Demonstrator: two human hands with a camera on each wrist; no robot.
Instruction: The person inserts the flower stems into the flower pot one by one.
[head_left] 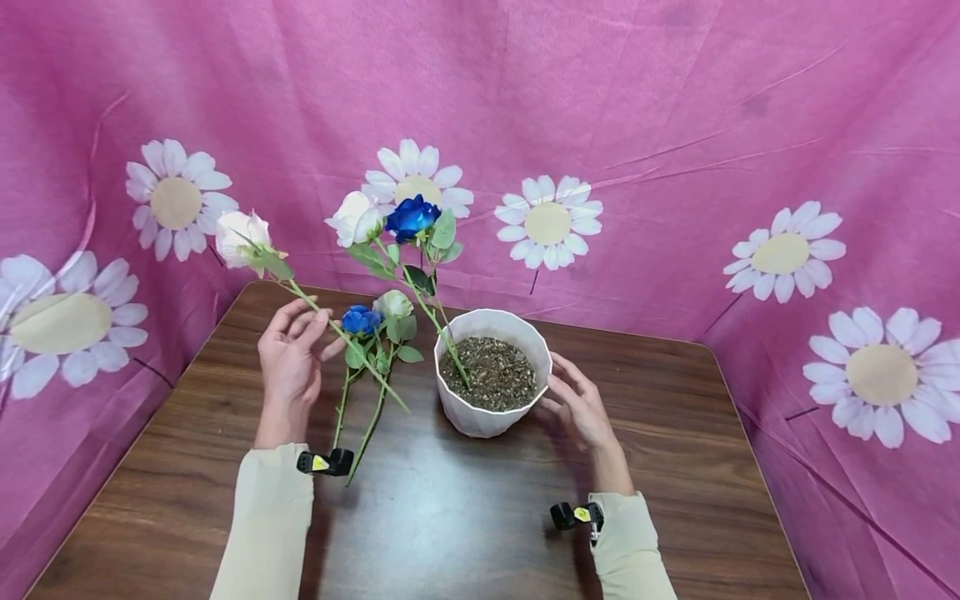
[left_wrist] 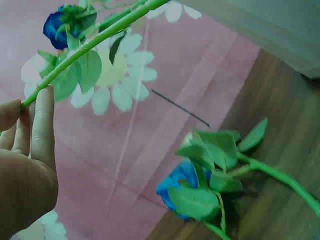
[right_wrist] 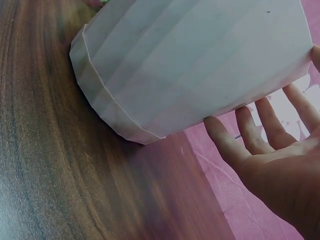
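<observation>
Between thumb and fingertips, my left hand (head_left: 291,367) pinches the stem of a white rose (head_left: 242,240). The flower head points up to the left, and the bare stem end slants down toward the white faceted flowerpot (head_left: 480,423). My right hand (head_left: 581,408) touches the pot's right side, its fingers spread against the wall in the right wrist view. In the soil (head_left: 498,371) stand a white rose (head_left: 352,221) and a blue rose (head_left: 413,218), both leaning left. The left wrist view shows the pinched green stem (left_wrist: 92,42) close up.
Another blue rose (head_left: 361,320) and a whitish-green rose (head_left: 393,305) lie on the brown wooden table (head_left: 420,533), left of the pot. Behind the table hangs a pink cloth (head_left: 637,92) printed with large white daisies.
</observation>
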